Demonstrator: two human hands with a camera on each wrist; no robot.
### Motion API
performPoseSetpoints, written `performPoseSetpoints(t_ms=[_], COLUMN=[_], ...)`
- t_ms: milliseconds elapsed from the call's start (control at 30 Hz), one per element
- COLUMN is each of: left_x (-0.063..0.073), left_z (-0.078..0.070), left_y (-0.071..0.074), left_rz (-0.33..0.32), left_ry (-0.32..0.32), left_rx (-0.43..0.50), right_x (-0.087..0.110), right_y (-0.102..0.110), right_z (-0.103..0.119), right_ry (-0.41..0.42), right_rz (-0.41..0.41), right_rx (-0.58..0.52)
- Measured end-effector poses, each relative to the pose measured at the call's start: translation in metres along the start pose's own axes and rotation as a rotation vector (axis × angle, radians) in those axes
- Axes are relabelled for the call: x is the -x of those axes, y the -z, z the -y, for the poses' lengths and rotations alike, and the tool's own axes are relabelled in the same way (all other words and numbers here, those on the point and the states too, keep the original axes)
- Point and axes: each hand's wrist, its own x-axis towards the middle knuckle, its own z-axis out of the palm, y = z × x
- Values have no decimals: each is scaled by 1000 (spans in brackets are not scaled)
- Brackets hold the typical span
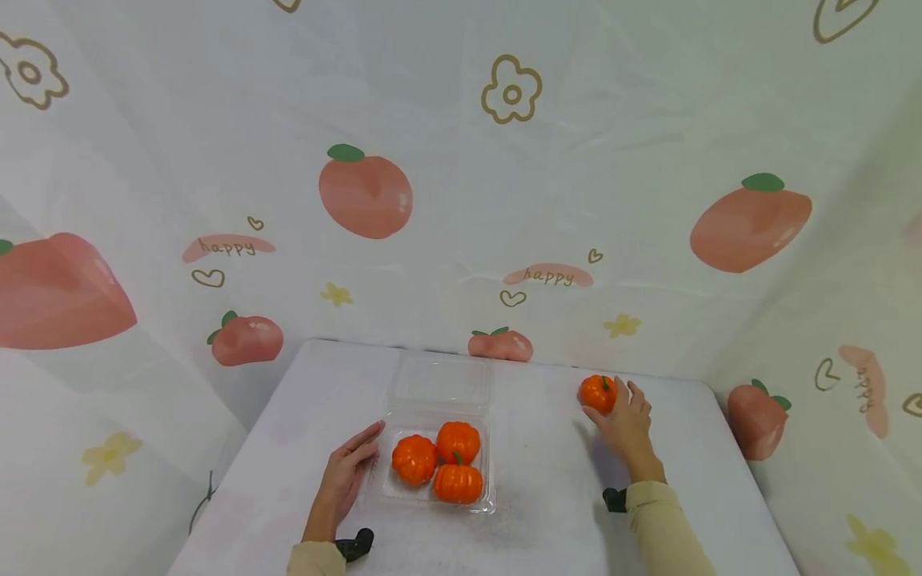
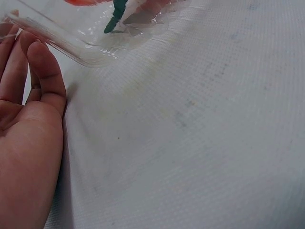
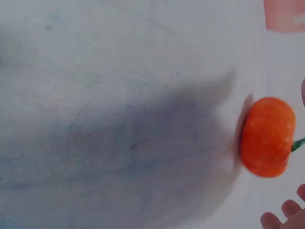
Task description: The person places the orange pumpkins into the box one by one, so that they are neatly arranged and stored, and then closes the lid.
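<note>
A clear plastic clamshell box (image 1: 484, 506) lies on the table with its lid (image 1: 441, 386) folded back. Inside sit three small orange toy pumpkins: one at the left (image 1: 414, 461), one at the back right (image 1: 458, 442), one at the front right (image 1: 458, 485). My left hand (image 1: 340, 478) rests against the box's left side, fingers extended along the edge. At the far right of the table, my right hand (image 1: 628, 426) reaches around another pumpkin (image 1: 598, 393) with a green stem. In the right wrist view, the fingers (image 3: 289, 210) are spread and apart from that pumpkin.
The white-covered table (image 1: 540, 480) ends at a cloth backdrop (image 1: 446, 272) printed with fruit, flowers and hearts, which also stands at both sides. A thin dark cord (image 1: 203, 502) hangs by the left table edge.
</note>
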Motion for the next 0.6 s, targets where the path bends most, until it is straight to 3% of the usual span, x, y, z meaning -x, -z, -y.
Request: performPoseSetpoints(t_ms=[300, 600], left_x=[4, 0], left_z=[3, 3], left_y=[4, 0], left_rz=[4, -9], left_ry=[-15, 14], left_rx=[-9, -7], right_x=[-9, -17], right_y=[-1, 1], right_z=[-13, -20], right_ry=[-104, -230], right_rz=[101, 170], right_rx=[-68, -132])
